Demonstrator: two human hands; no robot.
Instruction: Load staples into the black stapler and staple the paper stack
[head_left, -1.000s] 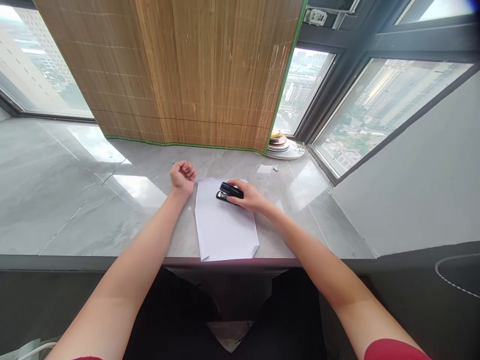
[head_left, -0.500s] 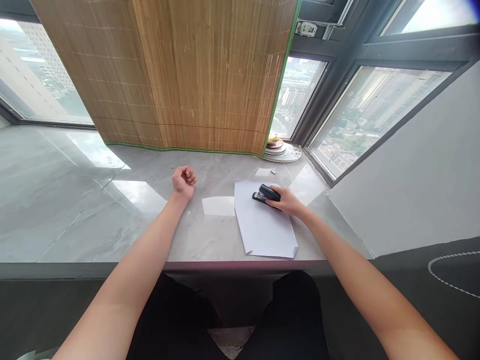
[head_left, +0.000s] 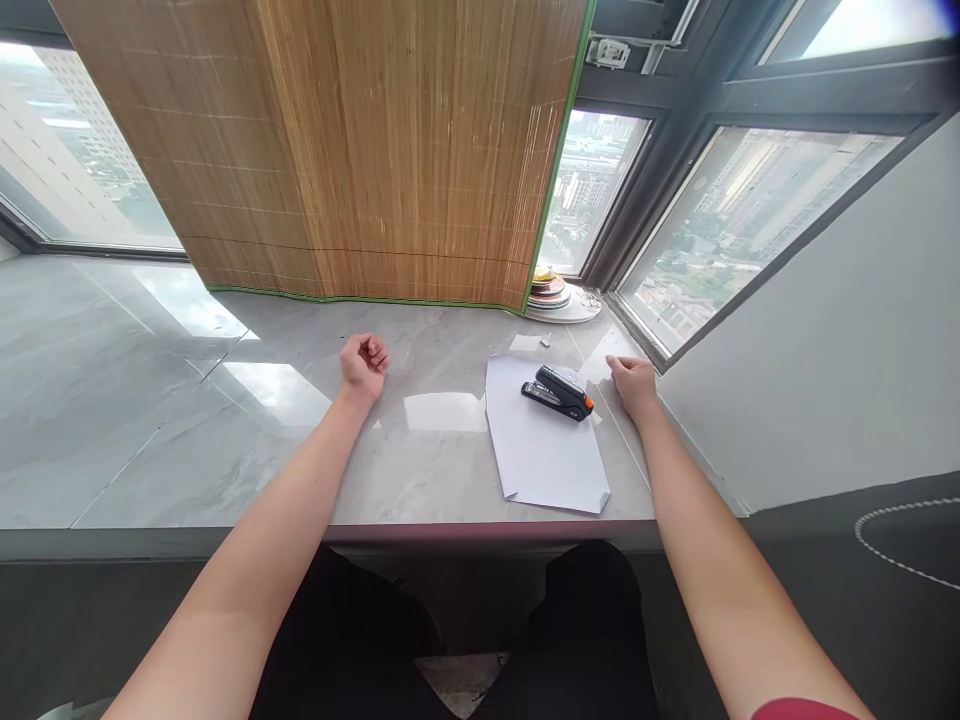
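A black stapler [head_left: 556,393] with an orange tip at its right end lies on the upper right part of some white paper [head_left: 544,455]. The paper rests flat on the grey marble sill, two of its near corners bent. My right hand [head_left: 631,382] is to the right of the stapler, apart from it, loosely closed and resting on the sill with nothing seen in it. My left hand [head_left: 365,362] rests on the sill to the left of the paper, fingers curled into a loose fist, palm turned up, nothing in it.
A bamboo blind [head_left: 390,160] with green edging hangs over the back of the sill [head_left: 247,460]. Stacked plates [head_left: 559,300] stand in the window corner. A small whitish scrap [head_left: 546,340] lies behind the paper. A white wall [head_left: 810,330] rises at the right.
My right hand has let go of the stapler and moved right. Stapler and paper now lie a little farther right. My left hand has stayed about where it was.
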